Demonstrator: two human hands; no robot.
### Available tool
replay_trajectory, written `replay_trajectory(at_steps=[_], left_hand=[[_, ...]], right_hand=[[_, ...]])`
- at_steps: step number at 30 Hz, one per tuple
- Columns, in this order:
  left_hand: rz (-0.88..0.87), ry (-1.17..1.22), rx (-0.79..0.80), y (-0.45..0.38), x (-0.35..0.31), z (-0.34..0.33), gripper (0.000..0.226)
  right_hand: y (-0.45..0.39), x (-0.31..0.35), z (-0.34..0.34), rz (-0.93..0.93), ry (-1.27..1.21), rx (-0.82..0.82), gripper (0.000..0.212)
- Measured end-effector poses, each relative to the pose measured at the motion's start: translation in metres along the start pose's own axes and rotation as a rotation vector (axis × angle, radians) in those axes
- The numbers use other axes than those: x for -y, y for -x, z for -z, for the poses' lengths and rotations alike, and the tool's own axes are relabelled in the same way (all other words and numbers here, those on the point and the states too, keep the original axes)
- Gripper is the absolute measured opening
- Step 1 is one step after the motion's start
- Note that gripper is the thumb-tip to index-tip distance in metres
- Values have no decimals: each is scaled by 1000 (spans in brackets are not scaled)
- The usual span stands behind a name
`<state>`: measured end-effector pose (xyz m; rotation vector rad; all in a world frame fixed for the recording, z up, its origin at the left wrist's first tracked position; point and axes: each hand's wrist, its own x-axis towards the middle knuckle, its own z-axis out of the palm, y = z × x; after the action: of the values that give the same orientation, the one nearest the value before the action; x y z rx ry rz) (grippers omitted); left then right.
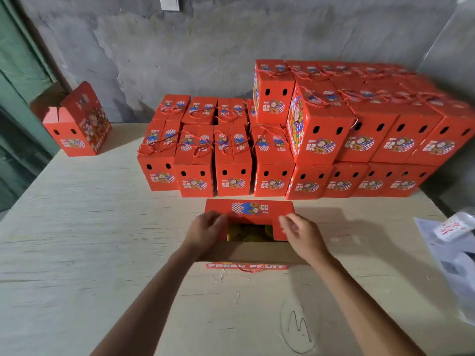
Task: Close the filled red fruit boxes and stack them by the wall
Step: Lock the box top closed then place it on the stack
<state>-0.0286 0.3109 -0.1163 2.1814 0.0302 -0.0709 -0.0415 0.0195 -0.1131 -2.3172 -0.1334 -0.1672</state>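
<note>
Closed red boxes [282, 140] stand stacked just behind the open box [249, 214].

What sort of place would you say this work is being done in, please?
Probably a small fruit packing room or storeroom: stacked red boxes line a rough grey wall, and an open box showing fruit sits on a bare wooden table.

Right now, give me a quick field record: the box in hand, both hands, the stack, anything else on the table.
open box: in front of the person, far flap partly folded over, yellow fruit visible inside
left hand: grips the box's left end
right hand: pinches the right side flap
stacked boxes: closed, by the wall, two tiers on the right
lone box: far left, top open
table: pale wood
</note>
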Motion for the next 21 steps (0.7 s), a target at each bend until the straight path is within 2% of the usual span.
replay_trajectory(at_steps=[3, 6, 8, 9, 11, 13, 15, 16, 19, 21], left_hand=[[-105, 299, -30, 29, 35, 24, 21], [-146, 435, 34, 37, 47, 21, 32], [-153, 417, 71, 38, 45, 19, 58], [-177, 371, 77, 39, 44, 21, 68], [-239, 228, 105, 42, 46, 27, 74], [-269, 80, 152, 42, 50, 31, 67], [-183, 116, 172, 41, 44, 34, 52], [-104, 170, 132, 37, 36, 33, 58], [96, 139, -106, 12, 7, 24, 89], [142, 46, -155, -5, -11, 9, 84]], right_hand=[[36, -35, 12, -59, -343, -65, 22], [42, -37, 8, -54, -350, -84, 26], [46, -39, 8, -24, -249, -105, 27], [48, -41, 10, -10, -195, -81, 34], [52, -44, 15, 23, -67, -19, 49], [56, -42, 19, 54, 1, 45, 42], [55, -34, 23, 3, -87, 104, 29], [53, -30, 23, -40, -146, 97, 25], [27, -15, 14, -110, -91, -138, 32], [5, -2, 3, -110, 38, -279, 35]])
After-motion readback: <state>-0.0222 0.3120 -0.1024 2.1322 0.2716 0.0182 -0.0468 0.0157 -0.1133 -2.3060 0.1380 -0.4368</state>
